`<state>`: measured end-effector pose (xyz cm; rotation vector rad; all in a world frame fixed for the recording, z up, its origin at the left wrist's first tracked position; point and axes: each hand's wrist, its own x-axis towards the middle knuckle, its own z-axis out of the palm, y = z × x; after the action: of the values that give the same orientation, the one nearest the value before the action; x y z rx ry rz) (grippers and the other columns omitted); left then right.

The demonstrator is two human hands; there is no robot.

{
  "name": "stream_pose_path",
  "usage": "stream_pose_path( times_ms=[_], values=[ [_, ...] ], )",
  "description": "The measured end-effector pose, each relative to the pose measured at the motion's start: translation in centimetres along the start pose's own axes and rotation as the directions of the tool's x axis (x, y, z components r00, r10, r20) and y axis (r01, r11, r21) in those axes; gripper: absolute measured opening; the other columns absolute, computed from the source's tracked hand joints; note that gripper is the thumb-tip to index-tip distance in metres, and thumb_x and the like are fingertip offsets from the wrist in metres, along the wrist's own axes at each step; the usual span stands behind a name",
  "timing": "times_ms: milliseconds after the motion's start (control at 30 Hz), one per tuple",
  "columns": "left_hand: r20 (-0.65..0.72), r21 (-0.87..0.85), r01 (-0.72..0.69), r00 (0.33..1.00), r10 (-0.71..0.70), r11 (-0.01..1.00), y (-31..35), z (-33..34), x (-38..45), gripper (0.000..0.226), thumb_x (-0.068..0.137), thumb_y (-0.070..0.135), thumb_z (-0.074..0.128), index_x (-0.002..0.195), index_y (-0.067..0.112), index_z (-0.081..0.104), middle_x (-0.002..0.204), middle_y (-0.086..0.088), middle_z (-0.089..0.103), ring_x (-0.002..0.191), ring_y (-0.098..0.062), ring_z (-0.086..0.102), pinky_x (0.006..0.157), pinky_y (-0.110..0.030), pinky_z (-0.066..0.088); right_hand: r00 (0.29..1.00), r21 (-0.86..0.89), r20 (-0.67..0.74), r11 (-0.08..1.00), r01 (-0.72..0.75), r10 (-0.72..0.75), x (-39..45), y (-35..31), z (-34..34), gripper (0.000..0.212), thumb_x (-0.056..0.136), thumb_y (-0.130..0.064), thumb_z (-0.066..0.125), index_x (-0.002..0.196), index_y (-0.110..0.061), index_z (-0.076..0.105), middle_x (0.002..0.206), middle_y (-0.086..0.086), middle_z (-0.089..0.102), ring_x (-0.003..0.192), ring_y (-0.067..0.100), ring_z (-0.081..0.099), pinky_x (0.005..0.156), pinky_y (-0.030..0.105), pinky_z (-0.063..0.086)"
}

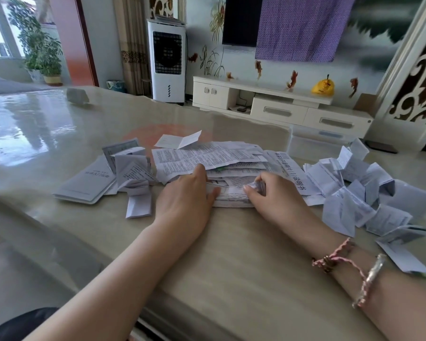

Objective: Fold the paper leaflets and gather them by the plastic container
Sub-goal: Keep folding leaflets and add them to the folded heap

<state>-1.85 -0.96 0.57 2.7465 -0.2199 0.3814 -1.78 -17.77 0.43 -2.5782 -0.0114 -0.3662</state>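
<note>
A heap of unfolded printed leaflets (207, 157) lies mid-table. My left hand (190, 193) rests flat with straight fingers on the near leaflet (231, 196) at the front of the heap. My right hand (266, 193) pinches a folded edge of that same leaflet between curled fingers and thumb. Several folded leaflets (354, 193) are piled to the right, in front of a clear plastic container (315, 141). A few more folded papers (133, 173) and a thin booklet (86, 185) lie to the left.
The glossy beige table (219, 254) has a rounded near edge. A small grey object (77, 96) stands at the far left of it. Beyond the table are a white TV cabinet (280, 104) and an air cooler (167, 62).
</note>
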Motion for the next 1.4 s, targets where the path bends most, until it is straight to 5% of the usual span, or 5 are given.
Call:
stream_pose_path(
  times_ms=[467, 733, 1033, 1267, 1400],
  values=[
    [0.017, 0.132, -0.006, 1.0, 0.004, 0.991, 0.9, 0.4, 0.1, 0.027, 0.099, 0.039, 0.044, 0.097, 0.02, 0.025, 0.115, -0.009, 0.061, 0.106, -0.033, 0.057, 0.065, -0.034, 0.032, 0.995, -0.23, 0.016, 0.968, 0.099, -0.098, -0.3, -0.7, 0.5, 0.024, 0.098, -0.034, 0.045, 0.102, -0.01, 0.047, 0.108, 0.008, 0.057, 0.102, 0.025, 0.052, 0.069, 0.031, 0.035],
    [0.054, 0.077, -0.031, 0.998, 0.027, 0.997, 0.6, 0.5, 0.4, 0.023, 0.099, 0.035, 0.043, 0.097, 0.02, 0.026, 0.117, -0.011, 0.058, 0.11, -0.034, 0.053, 0.069, -0.034, 0.031, 0.98, -0.308, -0.071, 0.939, 0.154, -0.184, -1.1, -1.5, 1.3, 0.051, 0.084, -0.051, 0.055, 0.12, -0.02, 0.036, 0.125, 0.001, 0.033, 0.119, 0.023, 0.032, 0.091, 0.037, 0.031],
    [-0.008, 0.016, -0.036, 0.999, 0.036, 0.999, 0.4, 0.6, 0.0, 0.022, 0.098, 0.037, 0.045, 0.097, 0.022, 0.029, 0.113, -0.007, 0.06, 0.104, -0.03, 0.053, 0.069, -0.032, 0.031, 0.997, -0.222, 0.036, 0.972, 0.071, -0.064, -1.6, 0.2, -0.8, 0.036, 0.084, -0.015, 0.052, 0.11, -0.026, 0.029, 0.113, -0.003, 0.022, 0.118, 0.02, 0.028, 0.089, 0.031, 0.024],
    [-0.031, 0.03, -0.041, 0.999, 0.042, 0.999, 0.2, 0.6, 0.0, 0.025, 0.097, 0.041, 0.046, 0.099, 0.021, 0.032, 0.111, -0.006, 0.057, 0.105, -0.029, 0.054, 0.07, -0.032, 0.033, 0.938, -0.096, 0.137, 0.938, 0.332, -0.318, -1.4, 0.7, -1.6, 0.023, 0.088, -0.029, 0.063, 0.11, -0.026, 0.057, 0.114, -0.012, 0.058, 0.112, 0.009, 0.049, 0.097, 0.031, 0.038],
    [-0.032, 0.025, -0.009, 0.999, 0.01, 1.0, -0.1, 0.3, -0.1, 0.033, 0.094, 0.046, 0.049, 0.109, 0.018, 0.038, 0.115, -0.005, 0.05, 0.106, -0.03, 0.053, 0.07, -0.032, 0.035, 0.895, -0.212, 0.183, 0.872, 0.441, -0.407, -1.2, 1.1, -1.9, 0.03, 0.09, -0.041, 0.059, 0.116, -0.027, 0.062, 0.118, -0.013, 0.063, 0.115, 0.01, 0.053, 0.103, 0.03, 0.034]
  ],
)
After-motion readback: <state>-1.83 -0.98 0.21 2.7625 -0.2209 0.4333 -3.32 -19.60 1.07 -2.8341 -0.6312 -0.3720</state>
